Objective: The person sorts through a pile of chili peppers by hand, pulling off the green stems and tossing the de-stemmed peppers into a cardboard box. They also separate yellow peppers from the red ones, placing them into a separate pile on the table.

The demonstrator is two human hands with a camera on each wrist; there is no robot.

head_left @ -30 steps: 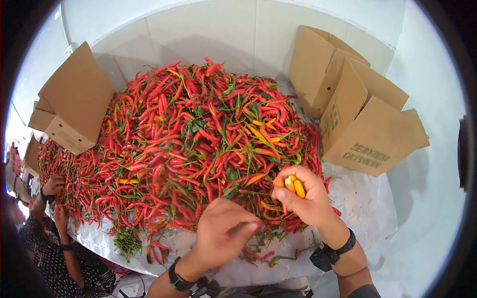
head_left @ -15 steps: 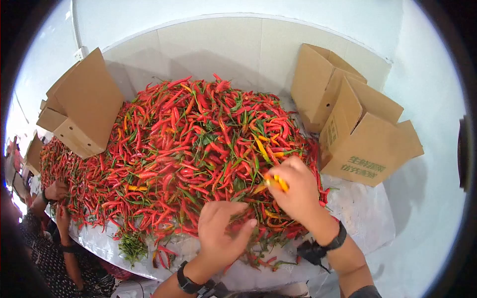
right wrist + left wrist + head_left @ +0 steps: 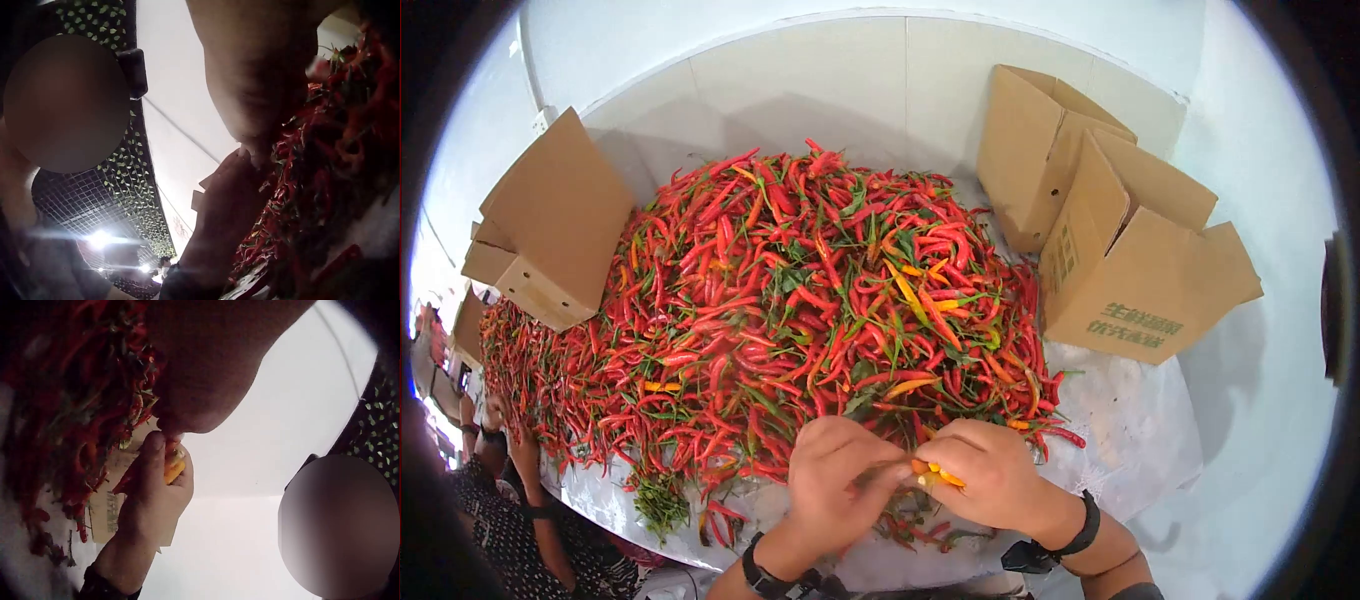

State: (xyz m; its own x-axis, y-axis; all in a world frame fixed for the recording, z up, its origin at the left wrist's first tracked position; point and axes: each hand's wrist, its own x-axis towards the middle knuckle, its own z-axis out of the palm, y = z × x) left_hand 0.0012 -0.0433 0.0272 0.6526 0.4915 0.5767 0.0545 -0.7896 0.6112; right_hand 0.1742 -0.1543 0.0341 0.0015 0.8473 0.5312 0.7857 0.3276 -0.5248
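Observation:
My right hand point(image 3: 985, 475) holds a few yellow-orange chili peppers point(image 3: 945, 476), their ends showing between its curled fingers and thumb. My left hand point(image 3: 840, 480) meets it just in front of the pile, thumb and forefinger pinching at the end of a pepper there. In the left wrist view the right hand point(image 3: 150, 494) grips a yellow pepper point(image 3: 175, 472), with the left hand's fingertips right against it. The right wrist view is dark, and the fingertips of both hands come together in it. Behind them rises a big heap of red chili peppers point(image 3: 730, 300) with green stems.
Open cardboard boxes stand at the back right, the nearer one point(image 3: 1150, 270) with green print. Another cardboard box point(image 3: 555, 230) leans on the pile's left. A clump of green stems point(image 3: 662, 503) lies at the table's front edge. Another person's arm point(image 3: 540, 490) reaches in at left.
My right hand dipped toward the pile, then came back down and left with the yellow peppers. The left thumb and forefinger, spread half a second ago, now close at the right fingertips.

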